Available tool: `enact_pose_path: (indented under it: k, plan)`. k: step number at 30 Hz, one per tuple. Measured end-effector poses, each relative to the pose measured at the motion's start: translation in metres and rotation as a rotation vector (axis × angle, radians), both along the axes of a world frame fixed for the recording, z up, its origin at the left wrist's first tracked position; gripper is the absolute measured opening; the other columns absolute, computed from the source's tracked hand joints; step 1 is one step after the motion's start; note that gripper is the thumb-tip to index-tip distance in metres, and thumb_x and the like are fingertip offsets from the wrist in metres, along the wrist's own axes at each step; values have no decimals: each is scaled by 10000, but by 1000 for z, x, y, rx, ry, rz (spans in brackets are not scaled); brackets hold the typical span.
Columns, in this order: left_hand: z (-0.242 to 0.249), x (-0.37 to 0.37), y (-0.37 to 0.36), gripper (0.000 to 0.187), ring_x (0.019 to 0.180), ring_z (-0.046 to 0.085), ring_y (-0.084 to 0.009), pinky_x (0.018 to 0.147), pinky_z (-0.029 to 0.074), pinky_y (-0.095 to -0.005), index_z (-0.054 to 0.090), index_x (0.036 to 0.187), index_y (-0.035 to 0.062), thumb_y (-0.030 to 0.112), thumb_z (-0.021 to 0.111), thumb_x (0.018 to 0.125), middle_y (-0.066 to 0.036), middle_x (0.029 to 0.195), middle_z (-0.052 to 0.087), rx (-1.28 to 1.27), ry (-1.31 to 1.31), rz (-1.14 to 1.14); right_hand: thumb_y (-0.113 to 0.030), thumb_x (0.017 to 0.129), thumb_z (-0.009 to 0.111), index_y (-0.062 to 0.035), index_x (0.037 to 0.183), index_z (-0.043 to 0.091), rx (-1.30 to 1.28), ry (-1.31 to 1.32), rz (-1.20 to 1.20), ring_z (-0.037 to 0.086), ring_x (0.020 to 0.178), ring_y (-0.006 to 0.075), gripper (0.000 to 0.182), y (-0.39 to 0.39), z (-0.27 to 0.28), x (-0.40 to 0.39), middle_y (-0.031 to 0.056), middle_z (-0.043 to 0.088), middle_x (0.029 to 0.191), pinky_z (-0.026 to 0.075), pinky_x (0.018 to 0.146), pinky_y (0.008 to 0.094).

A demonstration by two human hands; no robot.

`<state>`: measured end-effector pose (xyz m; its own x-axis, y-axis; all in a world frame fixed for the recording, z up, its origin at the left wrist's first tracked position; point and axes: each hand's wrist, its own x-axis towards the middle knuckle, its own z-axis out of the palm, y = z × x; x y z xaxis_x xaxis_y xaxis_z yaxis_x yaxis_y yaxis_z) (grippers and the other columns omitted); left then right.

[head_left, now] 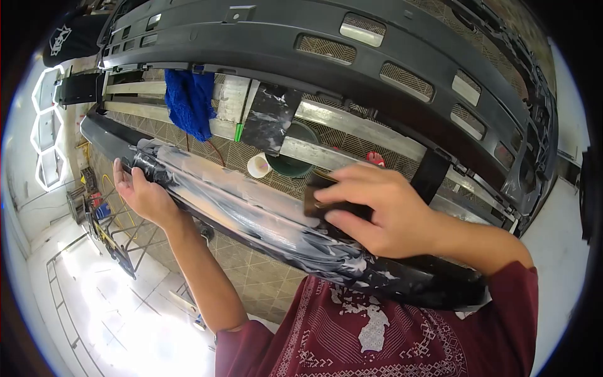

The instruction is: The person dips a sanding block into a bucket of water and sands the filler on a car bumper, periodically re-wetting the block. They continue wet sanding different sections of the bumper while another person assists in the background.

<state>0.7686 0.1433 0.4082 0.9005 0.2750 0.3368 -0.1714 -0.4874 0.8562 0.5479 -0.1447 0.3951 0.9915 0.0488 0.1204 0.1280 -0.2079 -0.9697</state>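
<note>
A long dark bumper piece lies slantwise in front of me, its middle bare and pinkish, smeared with wet whitish slurry. My left hand grips its near edge toward the left end, thumb and fingers at the rim. Pressed against the right half of the piece is my right hand, fingers bent around a dark brown folded sandpaper pad. The pad's underside and part of it are hidden by the fingers.
A large dark bumper with rectangular openings spans the far side. On the metal rails hang a blue cloth and a stained black sheet. Below stand a white cup and a dark green basin.
</note>
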Motion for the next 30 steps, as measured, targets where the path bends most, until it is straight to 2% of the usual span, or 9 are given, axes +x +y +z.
enact_pose_path:
  k: [2, 8, 12, 14, 16, 21, 24, 26, 30]
  plan:
    - [5, -2, -5, 457, 1380, 524, -268, 1181, 405, -390, 465, 1469, -93, -12, 448, 1019, -189, 1509, 514, -173, 27, -10, -82, 851, 786, -18, 1144, 734, 77, 78, 5, 676, 933, 384, 304, 0, 6, 1, 211, 690, 1078, 549, 819, 444]
    - [-1, 2, 4, 456, 1325, 557, -260, 1154, 439, -380, 474, 1463, -90, -6, 463, 1015, -180, 1475, 530, -45, -20, -1, -87, 863, 780, -13, 1142, 728, 88, -29, 62, 685, 1014, 390, 293, -6, -2, 0, 182, 712, 1099, 548, 892, 455]
    - [2, 2, 3, 446, 1298, 581, -255, 1122, 475, -376, 476, 1458, -83, -7, 461, 1018, -175, 1461, 538, -10, -15, 1, -108, 870, 752, -8, 1109, 719, 193, -162, 69, 685, 1059, 376, 261, 34, -10, 71, 192, 721, 1102, 541, 902, 453]
    - [1, 1, 2, 431, 1269, 603, -246, 1079, 510, -372, 479, 1450, -77, -6, 458, 1025, -169, 1448, 545, -110, 33, 19, -103, 855, 759, -15, 1092, 717, 438, 136, 239, 683, 1050, 378, 256, 30, -8, 83, 191, 720, 1091, 529, 909, 457]
    - [1, 2, 4, 419, 1244, 619, -234, 1041, 538, -370, 482, 1445, -67, -6, 457, 1031, -165, 1435, 551, -93, 43, 8, -75, 860, 759, -39, 1149, 698, 306, -47, 226, 690, 1043, 367, 297, 20, -7, 63, 170, 727, 1115, 538, 886, 438]
    - [-1, 1, 4, 446, 1254, 605, -233, 1102, 483, -358, 477, 1468, -61, -1, 456, 1026, -163, 1433, 556, -39, -12, 22, -62, 863, 774, -65, 1168, 679, 318, -19, 197, 698, 1025, 351, 320, -11, -10, 2, 146, 721, 1091, 538, 887, 441]
    - [-1, -1, 1, 455, 1248, 603, -241, 1109, 475, -368, 479, 1468, -66, 9, 464, 1020, -166, 1431, 556, -29, -19, -5, -129, 873, 793, -61, 1209, 653, 272, -136, 224, 716, 1049, 330, 370, 32, -10, 66, 146, 735, 1089, 554, 884, 420]
    - [2, -2, -2, 457, 1262, 598, -254, 1107, 479, -384, 477, 1468, -67, 7, 464, 1018, -176, 1442, 548, -90, 7, 8, -134, 889, 776, -48, 1193, 642, 386, -202, 204, 740, 911, 340, 344, 67, -14, 112, 176, 737, 1067, 548, 776, 418]
    - [-9, 9, 17, 462, 1304, 579, -262, 1111, 480, -395, 462, 1473, -67, -12, 451, 1015, -190, 1481, 525, -65, -39, -46, -89, 894, 760, -51, 1178, 663, 383, -135, 215, 742, 983, 312, 302, 46, -8, 83, 161, 739, 1121, 566, 827, 414]
